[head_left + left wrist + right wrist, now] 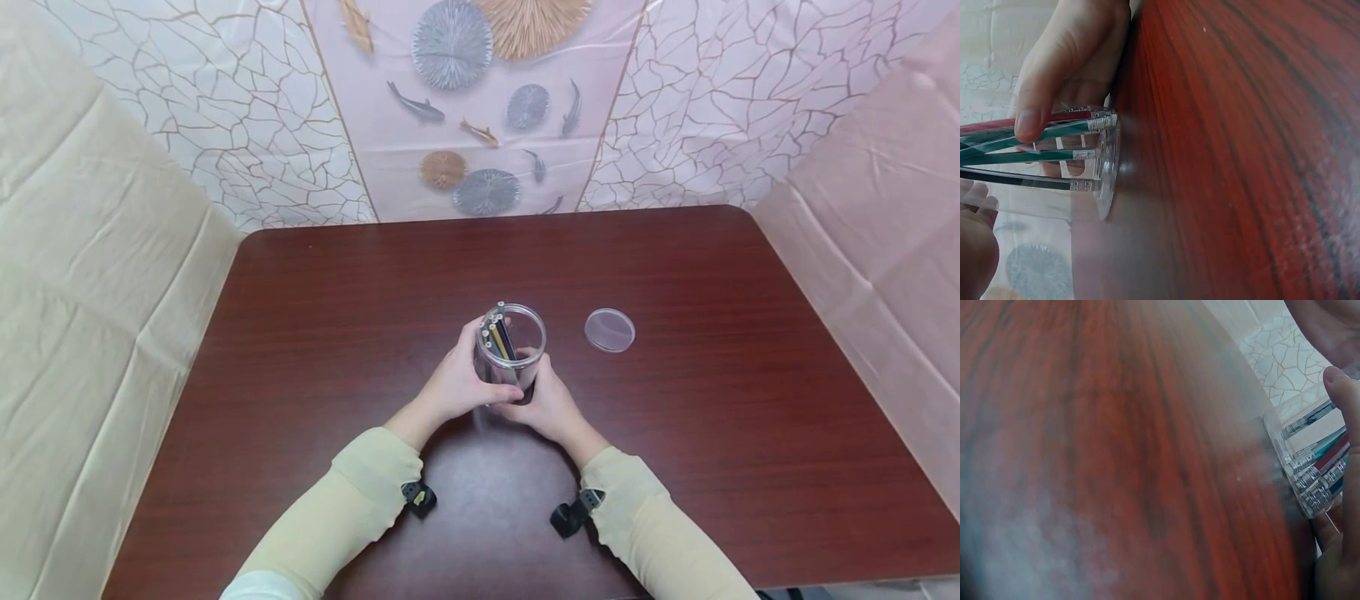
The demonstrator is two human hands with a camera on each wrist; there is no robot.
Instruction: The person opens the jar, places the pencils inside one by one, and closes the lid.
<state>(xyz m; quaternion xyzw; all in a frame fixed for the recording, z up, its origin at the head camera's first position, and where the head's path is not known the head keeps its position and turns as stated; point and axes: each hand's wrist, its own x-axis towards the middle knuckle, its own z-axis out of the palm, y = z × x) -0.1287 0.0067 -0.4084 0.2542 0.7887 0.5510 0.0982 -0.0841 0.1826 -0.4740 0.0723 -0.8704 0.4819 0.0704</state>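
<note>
A clear round jar (528, 337) stands upright in front of me with no lid on it. Inside, several pencils (497, 335) lean toward its left side. The left wrist view shows red, green and black pencils (1041, 156), eraser ends down at the jar's base. My left hand (461, 381) wraps the jar's left side, thumb across the front. Lower down, my right hand (553, 404) holds it from the right; that hand's thumb (1032, 119) lies along the clear wall. The jar's base is close to the tabletop. Some fingers are hidden behind the jar.
A clear round lid (610, 331) lies flat on the dark red-brown table (360, 317), right of the jar. Patterned cloth (487, 108) hangs beyond the far edge, with pale cloth at both sides. Each wrist carries a small black camera (420, 498).
</note>
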